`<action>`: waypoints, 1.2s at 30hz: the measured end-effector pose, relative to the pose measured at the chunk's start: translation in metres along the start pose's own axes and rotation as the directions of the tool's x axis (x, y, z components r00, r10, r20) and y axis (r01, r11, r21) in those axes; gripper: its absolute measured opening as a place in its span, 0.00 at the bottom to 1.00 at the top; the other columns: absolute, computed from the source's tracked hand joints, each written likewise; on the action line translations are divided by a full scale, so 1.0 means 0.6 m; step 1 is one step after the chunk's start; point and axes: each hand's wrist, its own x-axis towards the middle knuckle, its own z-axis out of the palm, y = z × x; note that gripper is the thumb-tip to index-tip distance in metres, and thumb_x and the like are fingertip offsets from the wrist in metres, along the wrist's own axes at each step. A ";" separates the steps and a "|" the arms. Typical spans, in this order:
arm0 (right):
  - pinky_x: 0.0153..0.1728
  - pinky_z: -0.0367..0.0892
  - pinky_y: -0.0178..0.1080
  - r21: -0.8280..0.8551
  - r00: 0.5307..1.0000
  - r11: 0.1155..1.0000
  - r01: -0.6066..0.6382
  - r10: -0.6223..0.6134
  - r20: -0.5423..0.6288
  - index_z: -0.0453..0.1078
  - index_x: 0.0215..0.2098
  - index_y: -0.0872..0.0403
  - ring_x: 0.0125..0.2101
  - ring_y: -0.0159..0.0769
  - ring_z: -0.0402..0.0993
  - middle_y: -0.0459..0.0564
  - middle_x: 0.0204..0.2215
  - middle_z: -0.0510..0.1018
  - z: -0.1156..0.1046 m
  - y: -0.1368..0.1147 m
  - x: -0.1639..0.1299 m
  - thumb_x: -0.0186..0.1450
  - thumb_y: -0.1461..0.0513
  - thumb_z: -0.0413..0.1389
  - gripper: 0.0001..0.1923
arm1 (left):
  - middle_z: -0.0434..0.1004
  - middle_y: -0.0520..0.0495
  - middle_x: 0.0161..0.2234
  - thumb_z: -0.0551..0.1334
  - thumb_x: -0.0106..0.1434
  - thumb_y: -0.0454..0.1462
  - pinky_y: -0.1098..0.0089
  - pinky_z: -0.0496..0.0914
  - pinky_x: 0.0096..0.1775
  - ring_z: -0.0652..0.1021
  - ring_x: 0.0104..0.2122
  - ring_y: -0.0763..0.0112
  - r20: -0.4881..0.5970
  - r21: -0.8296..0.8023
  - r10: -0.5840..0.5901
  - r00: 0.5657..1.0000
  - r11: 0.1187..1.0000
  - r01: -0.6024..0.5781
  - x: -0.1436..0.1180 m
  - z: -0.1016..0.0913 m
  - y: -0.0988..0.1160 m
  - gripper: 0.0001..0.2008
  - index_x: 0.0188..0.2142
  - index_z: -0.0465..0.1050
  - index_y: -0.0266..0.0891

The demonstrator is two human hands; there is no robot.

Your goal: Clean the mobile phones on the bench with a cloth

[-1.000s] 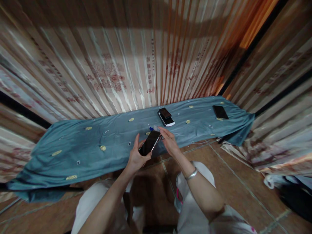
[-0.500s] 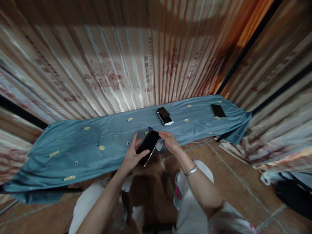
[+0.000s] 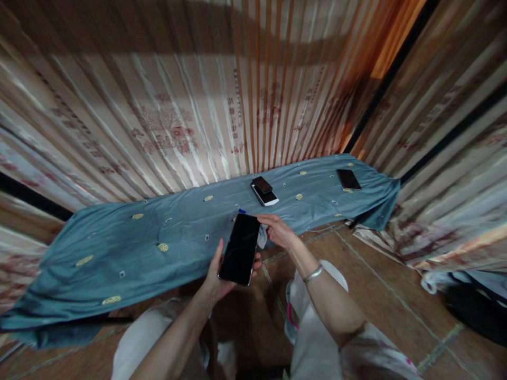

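Observation:
A black smartphone (image 3: 240, 250) with a dark, glossy screen lies in my left hand (image 3: 220, 277), thumb along its left edge and fingertips showing past its right edge. The screen faces up toward me. At the phone's upper right corner, my right hand (image 3: 277, 231) is closed on a small pale cloth (image 3: 262, 236), which hangs down below the fingers. Its index fingertip meets the phone's edge. Just beyond the phone's top a small blue object (image 3: 241, 211) rests on the fabric; its kind is unclear.
Blue patterned fabric (image 3: 182, 227) covers a long, low table before my knees. Farther back, a small dark phone (image 3: 262, 184) rests on a white-edged phone (image 3: 271, 200). A black tablet-like device (image 3: 348, 179) lies at the right end. Curtains (image 3: 166, 126) hang behind; a black bag (image 3: 475, 309) sits on the floor.
My left hand has shifted its hold: the thumb has left the screen and the fingers now wrap beneath the phone. The phone has turned more upright and faces me. My right hand stays at its top corner.

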 end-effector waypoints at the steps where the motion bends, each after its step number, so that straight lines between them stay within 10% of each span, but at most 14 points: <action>1: 0.34 0.69 0.35 -0.008 1.000 1.000 0.003 -0.003 0.002 0.78 0.32 0.54 0.31 0.36 0.77 0.48 0.30 0.82 0.001 0.001 0.001 0.49 0.59 0.63 0.13 | 0.78 0.30 0.39 0.47 0.61 0.57 0.63 0.73 0.35 0.80 0.34 0.57 0.006 -0.003 0.012 1.000 1.000 -0.012 0.000 0.004 -0.002 0.36 0.46 0.71 0.26; 13: 0.47 0.63 0.40 -0.466 0.884 0.822 0.328 -0.441 -0.155 0.76 0.39 0.50 0.40 0.38 0.73 0.44 0.35 0.80 -0.006 0.026 0.030 0.57 0.59 0.56 0.12 | 0.79 0.34 0.36 0.45 0.66 0.49 0.62 0.74 0.32 0.80 0.29 0.60 -0.121 0.168 0.132 0.984 0.980 -0.111 0.008 0.013 -0.012 0.27 0.48 0.70 0.29; 20: 0.56 0.57 0.43 -0.703 0.783 0.437 0.561 -0.554 0.281 0.70 0.50 0.48 0.54 0.38 0.65 0.48 0.52 0.71 0.024 0.027 -0.005 0.63 0.66 0.47 0.19 | 0.80 0.37 0.34 0.46 0.67 0.46 0.64 0.75 0.32 0.80 0.29 0.62 -0.231 0.175 0.165 0.959 0.976 -0.126 0.014 0.015 -0.012 0.24 0.48 0.69 0.31; 25: 0.54 0.61 0.45 -0.810 0.759 0.233 0.538 -0.552 0.345 0.68 0.52 0.52 0.52 0.37 0.65 0.53 0.52 0.70 0.021 0.039 -0.003 0.63 0.70 0.43 0.22 | 0.80 0.39 0.32 0.46 0.67 0.45 0.63 0.75 0.32 0.80 0.27 0.63 -0.243 0.168 0.200 0.949 0.972 -0.162 0.014 0.012 -0.008 0.23 0.49 0.68 0.31; 36: 0.54 0.63 0.43 -0.818 0.716 0.194 0.542 -0.616 0.328 0.66 0.53 0.54 0.52 0.37 0.64 0.55 0.52 0.68 0.033 0.040 -0.004 0.63 0.71 0.42 0.23 | 0.80 0.38 0.33 0.44 0.67 0.48 0.69 0.73 0.27 0.79 0.25 0.67 -0.215 0.209 0.150 0.965 0.972 -0.104 0.022 0.014 -0.021 0.26 0.44 0.71 0.31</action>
